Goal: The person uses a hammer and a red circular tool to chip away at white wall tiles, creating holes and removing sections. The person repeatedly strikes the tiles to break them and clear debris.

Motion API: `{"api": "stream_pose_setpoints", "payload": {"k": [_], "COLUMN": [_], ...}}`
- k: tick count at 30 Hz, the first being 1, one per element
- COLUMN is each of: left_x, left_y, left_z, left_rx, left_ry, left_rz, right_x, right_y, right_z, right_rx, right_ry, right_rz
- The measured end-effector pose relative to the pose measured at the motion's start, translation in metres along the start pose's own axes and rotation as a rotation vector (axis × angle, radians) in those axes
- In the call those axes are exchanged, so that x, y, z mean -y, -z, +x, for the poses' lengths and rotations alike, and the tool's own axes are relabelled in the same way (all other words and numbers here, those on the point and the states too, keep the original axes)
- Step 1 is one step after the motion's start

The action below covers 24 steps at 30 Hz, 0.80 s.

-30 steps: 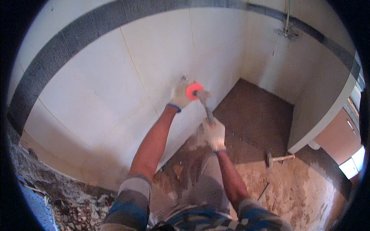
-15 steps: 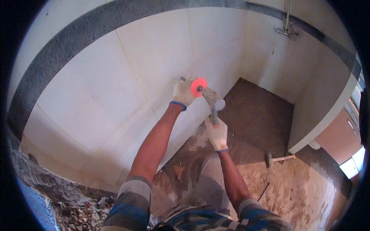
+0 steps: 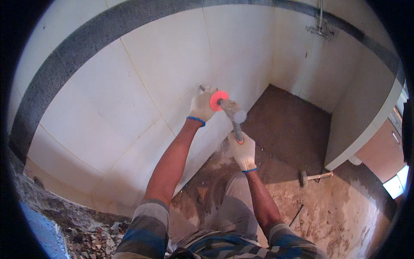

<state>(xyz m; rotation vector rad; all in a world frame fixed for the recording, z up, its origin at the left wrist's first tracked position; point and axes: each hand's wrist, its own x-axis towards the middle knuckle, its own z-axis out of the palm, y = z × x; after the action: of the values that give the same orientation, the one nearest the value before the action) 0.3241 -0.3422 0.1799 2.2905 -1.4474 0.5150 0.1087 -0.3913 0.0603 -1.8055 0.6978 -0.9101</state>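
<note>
My left hand [image 3: 202, 105], in a white knit glove with a blue cuff, is closed around a chisel that has a round pinkish-red hand guard [image 3: 214, 100]. The chisel's dark tip [image 3: 202, 88] points at the white tiled wall [image 3: 177, 69]. In my gloved right hand [image 3: 243, 152] is a hammer [image 3: 236, 113], gripped by its handle with the head up. The hammer's face appears to meet the chisel's struck end, in front of the guard. My fingers on the chisel are partly hidden by the guard.
A second hammer [image 3: 317, 177] lies on the stained floor to the right, with a thin dark rod [image 3: 296, 216] nearer me. Rubble [image 3: 95, 244] is heaped at the lower left. A partition wall [image 3: 360, 125] and a brown cabinet [image 3: 381, 151] stand at the right.
The hammer head has shifted slightly left and up, and its face now appears against the chisel's end. My left hand keeps its grip on the chisel. The whole view has shifted slightly.
</note>
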Motion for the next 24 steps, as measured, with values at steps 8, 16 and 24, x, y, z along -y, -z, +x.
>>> {"api": "stream_pose_setpoints", "payload": {"k": [8, 16, 24], "left_x": [0.004, 0.007, 0.005], "left_y": [0.002, 0.004, 0.009], "left_z": [-0.004, 0.001, -0.007], "left_rx": [0.07, 0.045, -0.005], "left_ry": [0.001, -0.014, -0.04], "left_rz": [-0.021, 0.011, 0.001], "right_x": [0.005, 0.011, -0.003], "right_y": [-0.028, -0.016, -0.018], "right_z": [0.004, -0.002, 0.002], "right_rx": [-0.065, -0.122, 0.013], "right_ry": [0.09, -0.076, -0.024], "right_rz": [0.286, 0.428, 0.013]}}
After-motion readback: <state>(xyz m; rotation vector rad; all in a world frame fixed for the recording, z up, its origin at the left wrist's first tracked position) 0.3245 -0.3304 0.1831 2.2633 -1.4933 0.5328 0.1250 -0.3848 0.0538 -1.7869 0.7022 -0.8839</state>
